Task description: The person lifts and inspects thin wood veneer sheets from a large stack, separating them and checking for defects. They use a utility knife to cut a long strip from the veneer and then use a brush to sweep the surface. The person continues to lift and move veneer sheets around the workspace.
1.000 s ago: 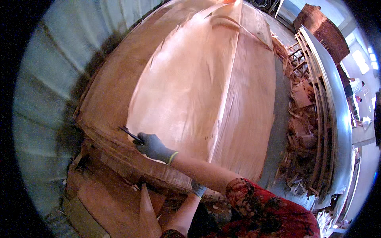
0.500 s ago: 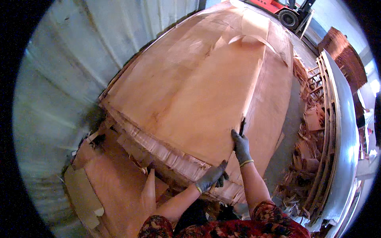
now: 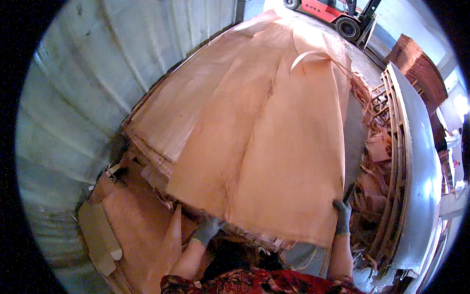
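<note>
A large, thin, orange-brown wood veneer sheet (image 3: pixel 293 161) lies on top of a wide veneer stack (image 3: pixel 161 122), its near edge hanging toward me. My right hand (image 3: pixel 342 218), in a grey glove, grips the sheet's right edge near the front corner. Some fingers are hidden by the sheet. A narrow dark thing sticks up past that hand; its kind is unclear. At the sheet's near edge, left of the middle, is my gloved left hand (image 3: pixel 207 230). It is blurred and its fingers cannot be made out.
A corrugated metal wall (image 3: pixel 88 108) runs along the left. Brown veneer pieces (image 3: pixel 142 230) lie low at the front left. On the right stand a grey panel on a wooden frame (image 3: pixel 416 161) and torn veneer scraps (image 3: pixel 374 191). A red forklift (image 3: pixel 333 12) stands at the far end.
The top sheet has shifted right and toward me, baring more of the stack at left. My right hand has moved right and down with its edge; my left hand has moved left.
</note>
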`<state>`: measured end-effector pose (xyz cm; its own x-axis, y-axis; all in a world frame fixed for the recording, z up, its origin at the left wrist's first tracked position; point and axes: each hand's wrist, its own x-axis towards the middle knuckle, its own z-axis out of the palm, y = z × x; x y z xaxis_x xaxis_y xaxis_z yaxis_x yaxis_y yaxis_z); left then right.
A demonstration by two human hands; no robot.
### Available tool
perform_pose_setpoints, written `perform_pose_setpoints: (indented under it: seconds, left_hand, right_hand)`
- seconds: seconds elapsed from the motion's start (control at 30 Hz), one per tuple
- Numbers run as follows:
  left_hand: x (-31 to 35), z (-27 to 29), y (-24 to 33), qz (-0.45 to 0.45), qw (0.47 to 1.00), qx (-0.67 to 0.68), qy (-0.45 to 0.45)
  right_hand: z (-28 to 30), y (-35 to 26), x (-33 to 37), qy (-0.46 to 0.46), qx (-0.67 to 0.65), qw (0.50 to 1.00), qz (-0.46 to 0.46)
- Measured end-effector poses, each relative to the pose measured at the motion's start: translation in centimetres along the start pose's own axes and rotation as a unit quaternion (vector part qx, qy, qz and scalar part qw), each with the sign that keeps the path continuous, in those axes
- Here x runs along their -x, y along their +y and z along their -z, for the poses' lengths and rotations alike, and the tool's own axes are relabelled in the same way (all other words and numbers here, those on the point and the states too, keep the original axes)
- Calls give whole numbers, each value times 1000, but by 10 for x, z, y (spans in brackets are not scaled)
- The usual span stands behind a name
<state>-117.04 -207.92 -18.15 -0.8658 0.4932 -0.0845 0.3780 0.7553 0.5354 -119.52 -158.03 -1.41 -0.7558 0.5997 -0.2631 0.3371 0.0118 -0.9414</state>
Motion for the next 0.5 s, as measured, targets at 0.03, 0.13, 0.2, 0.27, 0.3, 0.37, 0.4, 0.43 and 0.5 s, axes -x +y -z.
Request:
perform_pose_setpoints:
  seconds: [0.03, 0.13, 0.2, 0.27, 0.3, 0.37, 0.4, 0.43, 0.5]
  left_hand:
    - [5, 4, -1, 124, 975, 182, 22]
    - [-2, 33, 45, 288, 472, 809, 198]
    - [-1, 38, 84, 268, 407, 845, 219]
    - [5, 14, 99, 288, 549, 753, 220]
    - [7, -12, 93, 308, 650, 663, 210]
    - [6, -30, 117, 305, 776, 519, 185]
    - [-3, -24, 142, 291, 808, 481, 177]
    - [-20, -15, 160, 281, 816, 470, 185]
    - [-51, 14, 178, 274, 809, 465, 231]
  right_hand:
    - [20, 5, 15, 0, 28, 1000, 2]
    - [64, 32, 47, 28, -18, 999, 29]
    - [78, 20, 44, 22, 34, 998, 56]
    - [84, -2, 32, -8, 42, 996, 76]
    - [89, -12, 26, 8, 88, 992, 92]
    - [109, -22, 19, 47, 173, 977, 111]
    - [123, -21, 12, 59, 224, 965, 125]
    - [135, -17, 2, 70, 276, 949, 139]
    - [126, -21, -9, 65, 283, 940, 178]
